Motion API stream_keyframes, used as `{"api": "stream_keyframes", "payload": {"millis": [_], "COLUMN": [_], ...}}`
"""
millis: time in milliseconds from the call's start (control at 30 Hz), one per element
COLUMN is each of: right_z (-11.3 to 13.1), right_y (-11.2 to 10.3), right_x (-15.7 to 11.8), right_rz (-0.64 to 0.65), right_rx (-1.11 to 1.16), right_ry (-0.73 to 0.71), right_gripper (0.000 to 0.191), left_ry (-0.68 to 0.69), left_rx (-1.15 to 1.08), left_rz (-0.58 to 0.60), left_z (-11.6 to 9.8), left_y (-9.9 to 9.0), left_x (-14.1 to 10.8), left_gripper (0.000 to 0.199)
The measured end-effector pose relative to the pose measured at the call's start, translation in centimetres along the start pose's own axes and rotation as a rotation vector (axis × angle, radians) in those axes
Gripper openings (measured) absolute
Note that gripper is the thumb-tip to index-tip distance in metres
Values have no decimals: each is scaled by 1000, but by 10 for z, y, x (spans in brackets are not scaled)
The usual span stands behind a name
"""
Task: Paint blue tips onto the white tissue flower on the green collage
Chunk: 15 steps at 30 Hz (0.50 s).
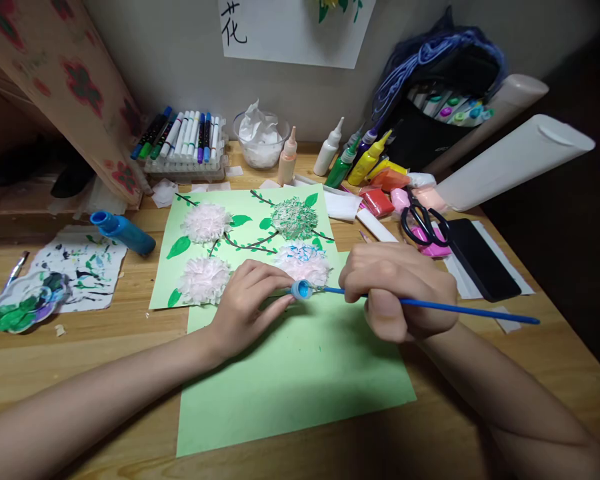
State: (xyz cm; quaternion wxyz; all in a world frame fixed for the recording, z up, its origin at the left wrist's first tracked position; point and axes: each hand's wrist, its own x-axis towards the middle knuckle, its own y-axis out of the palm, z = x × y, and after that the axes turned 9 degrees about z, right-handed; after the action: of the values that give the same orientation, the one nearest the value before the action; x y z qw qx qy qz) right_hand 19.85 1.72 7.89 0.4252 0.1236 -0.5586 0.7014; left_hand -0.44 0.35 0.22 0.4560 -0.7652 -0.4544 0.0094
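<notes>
Head view: two bare hands meet over a wooden surface (115, 360). The left hand (250, 293) has its fingers pinched on a small cap (303, 289) of blue paint, at the centre. The right hand (403, 290) has its fingers closed round a blue-handled brush (473, 312), its tip at the cap.

The brush is probably light and stiff, soft only at the bristles; the bare handle, toward 3 o'clock, is the place to hold it. The cap looks light, hard, and slippery if wet, best taken by its outer wall and kept level. The paper petals seem soft and easily crushed.

Counted: one cap; two brushes, the other (17, 267) far off at 9 o'clock beside one smeared palette (27, 310); two green sheets, a plain one (290, 393) at 6 o'clock and a decorated one (165, 280) reaching to 12. It bears four paper flowers: two pinkish white, one green-daubed, one touched with blue just beyond the cap. One open blue bottle (133, 235) leans between 9 and 10; one pair of scissors (423, 227) lies at 2, one phone (485, 260) near 3. The markers overlap too much to count.
</notes>
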Motion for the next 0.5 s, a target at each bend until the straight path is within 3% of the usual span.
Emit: {"api": "stream_keyframes", "payload": {"millis": [267,433,500], "right_z": [2,4,2], "right_y": [-1,-1,-4], "right_x": [1,-2,-2], "right_rz": [46,-78,-91], "right_rx": [20,99,137], "right_ry": [0,24,127], "right_gripper": [30,33,38], "left_ry": [18,16,10], "left_rx": [13,10,3], "left_rz": [-6,-3,-7], "left_z": [0,0,0], "left_y": [-1,-1,-1], "left_x": [1,1,0], "left_gripper": [12,13,13]}}
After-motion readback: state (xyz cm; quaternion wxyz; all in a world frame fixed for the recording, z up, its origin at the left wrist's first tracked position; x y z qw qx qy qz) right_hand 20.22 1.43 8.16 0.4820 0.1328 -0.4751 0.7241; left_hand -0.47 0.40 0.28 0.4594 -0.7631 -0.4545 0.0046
